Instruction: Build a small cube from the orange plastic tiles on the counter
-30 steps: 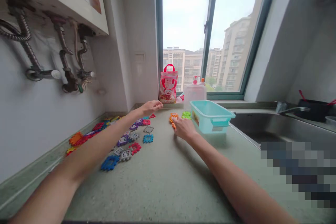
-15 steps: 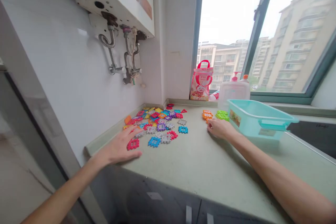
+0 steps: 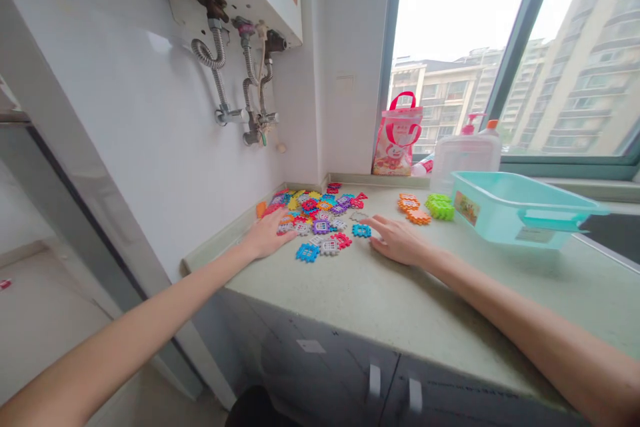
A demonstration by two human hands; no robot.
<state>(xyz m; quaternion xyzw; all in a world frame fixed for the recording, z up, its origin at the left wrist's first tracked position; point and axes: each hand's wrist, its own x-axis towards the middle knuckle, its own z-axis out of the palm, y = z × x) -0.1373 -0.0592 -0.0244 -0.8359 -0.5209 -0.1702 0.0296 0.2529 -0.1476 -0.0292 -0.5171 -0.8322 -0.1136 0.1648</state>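
A mixed pile of colourful plastic interlocking building tiles (image 3: 320,225) lies in the counter's back corner. My left hand (image 3: 270,235) rests over the pile's left edge, its fingers spread and partly hiding the tiles beneath. Close to a blue tile (image 3: 361,231) on the pile's right side is my right hand (image 3: 397,240), fingers apart and nothing seen in them. Farther right, orange tiles (image 3: 418,217) sit in a small group beside a stack of green tiles (image 3: 440,207). Another blue tile (image 3: 307,253) lies at the pile's front.
A turquoise plastic basin (image 3: 520,235) stands at the right, near the dark sink. Behind it are a clear pump container (image 3: 467,155) and a red-and-pink bag (image 3: 397,143) by the window. A water heater with pipes (image 3: 220,73) hangs on the left wall.
My right hand has moved left from the orange tiles to the blue tile. The left hand has reached farther into the pile, and the red tile near it is no longer visible. The view has shifted.
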